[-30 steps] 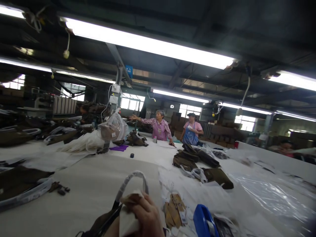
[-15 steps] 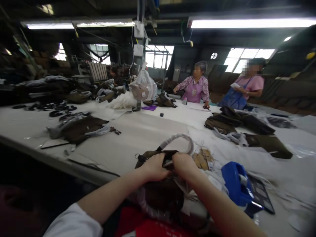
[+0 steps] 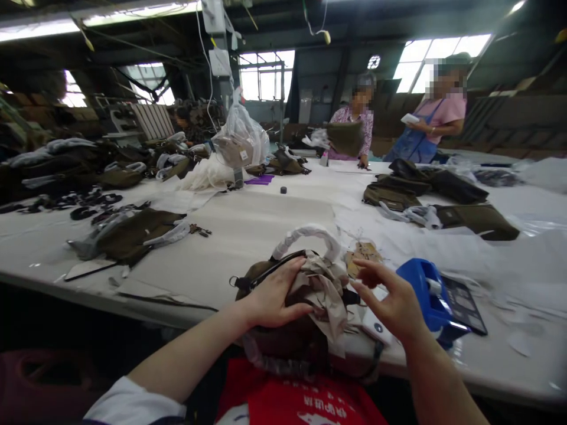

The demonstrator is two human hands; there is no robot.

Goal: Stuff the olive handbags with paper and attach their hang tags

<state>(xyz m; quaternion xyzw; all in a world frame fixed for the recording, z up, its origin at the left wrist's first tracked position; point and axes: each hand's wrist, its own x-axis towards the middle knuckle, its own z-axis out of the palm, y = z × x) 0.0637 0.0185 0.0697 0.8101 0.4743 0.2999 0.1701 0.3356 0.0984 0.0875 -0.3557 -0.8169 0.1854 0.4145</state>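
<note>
A dark olive handbag (image 3: 283, 341) stands at the table edge in front of me, its zipped top open. Crumpled beige stuffing paper (image 3: 325, 289) bulges out of the opening. Across the bag's top lies my left hand (image 3: 275, 295), fingers stretched flat and thumb spread against the paper. My right hand (image 3: 394, 298) hovers just right of the bag with fingers apart and nothing visible between them. Behind the paper rises a bag handle (image 3: 305, 233) wrapped in clear plastic. A white flat object (image 3: 376, 323) lies beneath my right hand, partly covered by it.
On the right are a blue plastic holder (image 3: 419, 295), a dark flat panel (image 3: 465, 304) and brown tags (image 3: 365, 252). Another olive bag (image 3: 137, 233) lies left, with more bags (image 3: 476, 221) at right. Two people stand across the table; one holds up an olive piece (image 3: 345, 139).
Both hands have come out of the bag's opening; beige paper now bulges there. My right hand has moved right, off the bag. The person opposite has lifted an olive piece.
</note>
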